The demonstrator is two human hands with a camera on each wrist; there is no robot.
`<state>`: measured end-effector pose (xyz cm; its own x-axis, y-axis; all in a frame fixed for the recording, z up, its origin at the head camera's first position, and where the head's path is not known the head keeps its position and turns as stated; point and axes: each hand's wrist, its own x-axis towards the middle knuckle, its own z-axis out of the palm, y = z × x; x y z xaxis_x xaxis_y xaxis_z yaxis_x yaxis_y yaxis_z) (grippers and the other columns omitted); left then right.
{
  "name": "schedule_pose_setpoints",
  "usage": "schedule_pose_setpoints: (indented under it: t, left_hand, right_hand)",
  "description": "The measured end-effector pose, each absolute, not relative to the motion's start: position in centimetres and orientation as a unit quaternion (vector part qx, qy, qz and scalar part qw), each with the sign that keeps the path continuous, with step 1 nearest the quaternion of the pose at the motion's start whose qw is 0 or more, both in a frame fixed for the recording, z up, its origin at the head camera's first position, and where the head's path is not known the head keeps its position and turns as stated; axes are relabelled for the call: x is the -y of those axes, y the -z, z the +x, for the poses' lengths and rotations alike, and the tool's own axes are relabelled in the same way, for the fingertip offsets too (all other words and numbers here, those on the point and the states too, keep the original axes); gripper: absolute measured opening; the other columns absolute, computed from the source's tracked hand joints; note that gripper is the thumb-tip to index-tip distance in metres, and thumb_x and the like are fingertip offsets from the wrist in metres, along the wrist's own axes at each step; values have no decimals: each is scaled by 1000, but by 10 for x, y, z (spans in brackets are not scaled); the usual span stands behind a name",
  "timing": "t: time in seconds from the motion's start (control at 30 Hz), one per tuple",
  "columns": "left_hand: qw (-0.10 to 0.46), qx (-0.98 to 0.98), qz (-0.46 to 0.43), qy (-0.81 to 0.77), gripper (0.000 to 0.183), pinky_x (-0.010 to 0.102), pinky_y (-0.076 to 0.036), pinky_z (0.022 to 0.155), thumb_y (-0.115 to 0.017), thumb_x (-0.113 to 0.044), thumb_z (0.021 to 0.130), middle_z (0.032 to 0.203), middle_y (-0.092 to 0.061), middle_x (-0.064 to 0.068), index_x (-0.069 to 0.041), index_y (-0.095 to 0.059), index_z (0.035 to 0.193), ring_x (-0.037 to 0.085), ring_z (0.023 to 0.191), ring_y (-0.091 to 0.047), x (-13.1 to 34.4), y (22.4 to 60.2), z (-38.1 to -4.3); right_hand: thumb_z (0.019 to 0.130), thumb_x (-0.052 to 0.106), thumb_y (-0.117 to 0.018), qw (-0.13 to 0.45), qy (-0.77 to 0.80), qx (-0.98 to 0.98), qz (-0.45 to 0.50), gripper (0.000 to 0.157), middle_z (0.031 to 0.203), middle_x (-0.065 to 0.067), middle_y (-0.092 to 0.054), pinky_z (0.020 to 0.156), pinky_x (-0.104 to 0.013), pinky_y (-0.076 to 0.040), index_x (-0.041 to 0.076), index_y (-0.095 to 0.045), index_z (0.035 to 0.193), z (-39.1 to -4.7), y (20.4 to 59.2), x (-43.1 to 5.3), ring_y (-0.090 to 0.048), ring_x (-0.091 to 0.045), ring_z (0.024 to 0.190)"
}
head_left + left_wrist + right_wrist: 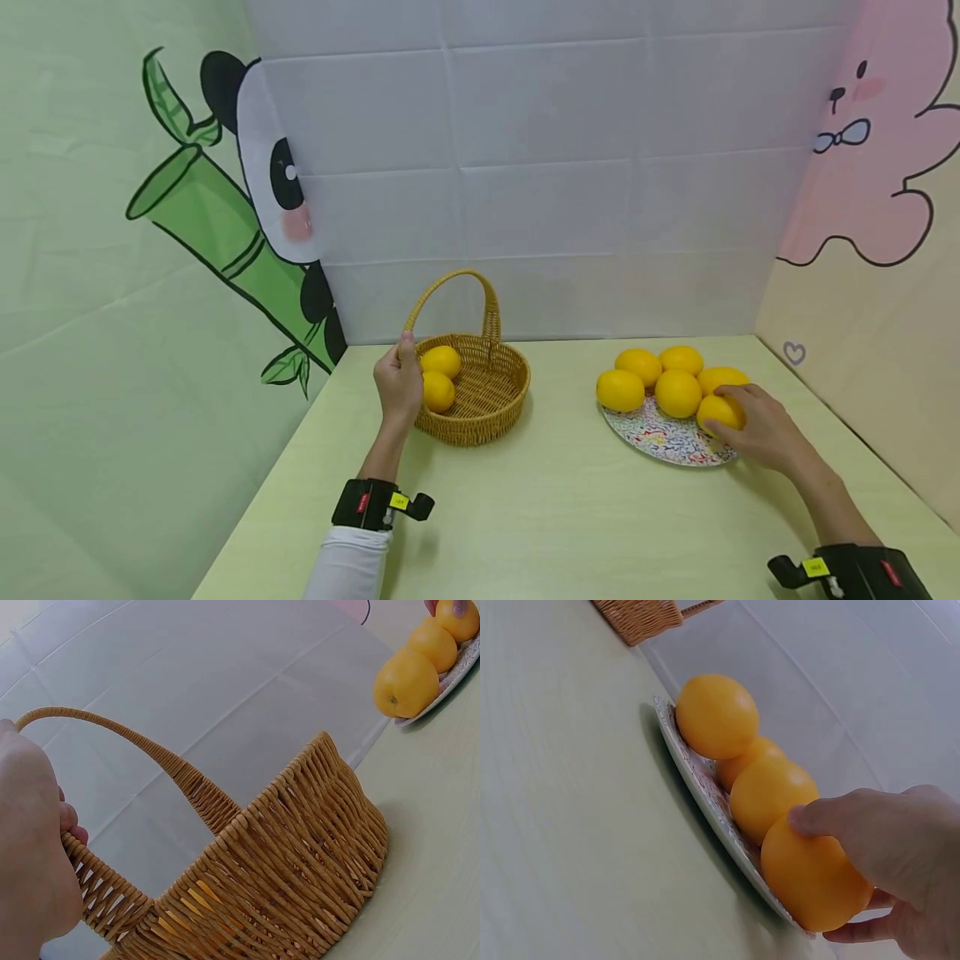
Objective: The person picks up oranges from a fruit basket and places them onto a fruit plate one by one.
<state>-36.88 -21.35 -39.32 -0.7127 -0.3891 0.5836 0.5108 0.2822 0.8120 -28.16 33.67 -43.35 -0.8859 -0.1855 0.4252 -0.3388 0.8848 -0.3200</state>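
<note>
My left hand [398, 379] grips the side of the arched handle [491, 312] of a wicker basket [472, 432]. Two yellow-orange oranges [441, 362] lie inside, at the basket's left; in the left wrist view they show only through the weave [292, 855]. At the right, my right hand [768, 429] has its thumb and fingers around the nearest orange [810, 877] on a round patterned plate [660, 440]. This orange still sits at the plate's right rim. Several more oranges [678, 393] crowd the back of the plate, touching or close together.
Basket and plate stand apart on a pale wooden-look table [525, 517]. A white creased backdrop [547, 208] rises behind the table's far edge. Side walls carry a painted panda with bamboo [210, 217] and a pink animal [877, 183]. Each wrist wears a black camera strap [363, 504].
</note>
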Motion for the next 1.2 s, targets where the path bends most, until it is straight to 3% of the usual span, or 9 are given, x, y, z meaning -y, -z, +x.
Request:
schedule_pose_setpoints:
  t: [0.3,0.8,1.2]
  left_hand:
    - [372,716,-39,589,64,23,-19,39,-46,-56,106,51,-33,-3,-12,-40,59,13,43,-29,214,393,-368]
    - [382,705,-45,596,61,24,-18,39,-49,-48,107,50,-34,-4,-14,-40,58,4,39,-28,213,394,-370]
    - [369,716,-43,591,63,22,-19,40,-46,-54,106,51,-33,-4,-13,-39,59,12,43,-29,215,394,-371]
  right_hand:
    - [89,30,-80,207,-196,949,136,65,124,-35,-52,84,-70,-44,-12,-56,133,-282,435,-335,-52,-51,106]
    - [91,32,-78,208,-191,949,141,65,128,-36,-50,88,-73,-40,-12,-56,134,-281,434,-334,-47,-54,112]
    - [86,27,-81,240,-180,943,144,63,136,-37,-48,93,-75,-35,-8,-58,133,-280,417,-319,-43,-56,118]
